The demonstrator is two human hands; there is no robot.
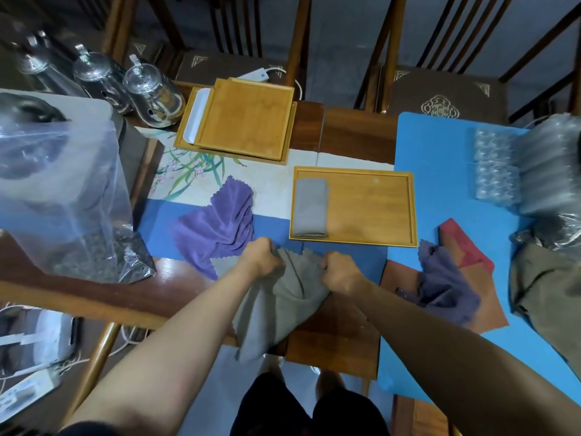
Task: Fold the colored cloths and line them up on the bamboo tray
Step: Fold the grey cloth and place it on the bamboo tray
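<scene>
A grey cloth hangs over the table's front edge, bunched between my two hands. My left hand grips its upper left part and my right hand grips its upper right part. Just beyond them lies the bamboo tray, with one folded grey cloth lying along its left side. A crumpled purple cloth lies spread to the left of the tray. A darker purple cloth lies crumpled to the right of my right hand.
Stacked bamboo trays with a white tray sit at the back. Glass teapots stand back left, a clear plastic bag at left. Bubble wrap and an olive cloth lie on the blue mat at right, a red sheet beside it.
</scene>
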